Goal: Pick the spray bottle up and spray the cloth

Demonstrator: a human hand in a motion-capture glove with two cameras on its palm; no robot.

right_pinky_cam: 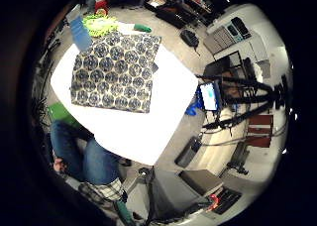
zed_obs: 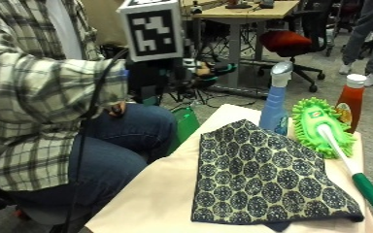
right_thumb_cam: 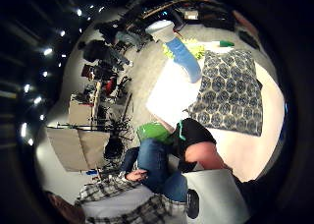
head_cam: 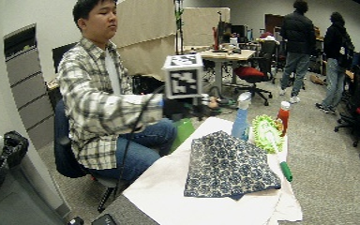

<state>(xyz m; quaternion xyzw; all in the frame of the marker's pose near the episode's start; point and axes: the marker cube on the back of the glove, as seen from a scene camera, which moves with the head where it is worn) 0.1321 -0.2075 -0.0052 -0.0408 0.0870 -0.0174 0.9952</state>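
A blue spray bottle (zed_obs: 276,104) with a pale nozzle stands upright at the far edge of the white-covered table (zed_obs: 167,189). In front of it lies the folded navy-and-cream patterned cloth (zed_obs: 264,177). My gloved right hand (zed_obs: 174,73) is raised in the air to the left of the table, above my lap, well short of the bottle. Its fingers reach out loosely toward the bottle and hold nothing. Both palm views look down from a distance on the cloth (right_pinky_cam: 116,72) and the bottle (right_thumb_cam: 181,52).
A green fluffy duster (zed_obs: 321,125) with a white and green handle lies beside the bottle, along the cloth's far side. A red sauce bottle (zed_obs: 351,102) stands behind it. A green bin (zed_obs: 186,124) sits by my knee. My bare left hand (zed_obs: 116,109) rests on my lap.
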